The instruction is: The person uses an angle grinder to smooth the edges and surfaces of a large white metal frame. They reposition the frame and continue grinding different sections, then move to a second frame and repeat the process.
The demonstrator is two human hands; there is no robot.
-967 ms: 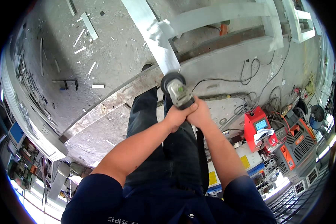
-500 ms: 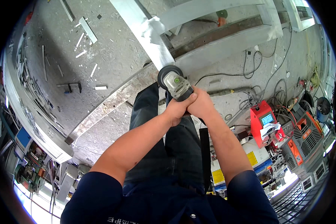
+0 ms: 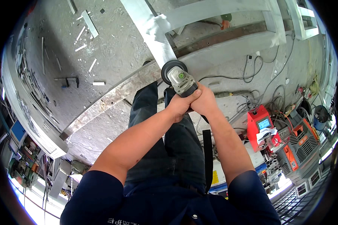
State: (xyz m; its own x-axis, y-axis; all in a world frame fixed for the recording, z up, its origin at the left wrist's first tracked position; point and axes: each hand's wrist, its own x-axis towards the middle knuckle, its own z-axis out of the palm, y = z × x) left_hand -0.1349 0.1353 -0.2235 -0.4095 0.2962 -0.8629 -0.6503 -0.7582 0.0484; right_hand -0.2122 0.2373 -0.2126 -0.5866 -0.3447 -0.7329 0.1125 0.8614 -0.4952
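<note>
Both hands are wrapped round the body of an angle grinder [image 3: 181, 79] held out in front of me. My left hand [image 3: 181, 105] is closed on it from the left, its thumb lying across the near end. From the right, my right hand [image 3: 205, 100] is closed round the same end, pressed against the left. The grinder's dark round disc [image 3: 168, 67] is at the near end of a silvery metal frame [image 3: 162, 50]; whether they touch I cannot tell. A shiny patch covers the bar's surface there. The fingers' undersides are hidden.
Under the frame runs a long rusty steel beam [image 3: 112, 98]. Metal offcuts [image 3: 90, 24] litter the floor to the left, beside stacked long profiles [image 3: 33, 123]. A red machine with a screen [image 3: 258, 129], an orange-and-grey unit [image 3: 302, 144] and tangled cables [image 3: 257, 71] lie to the right.
The grinder and both hands have moved slightly up and right in view. The surroundings have shifted a little too, as the view turned. My grip looks the same.
</note>
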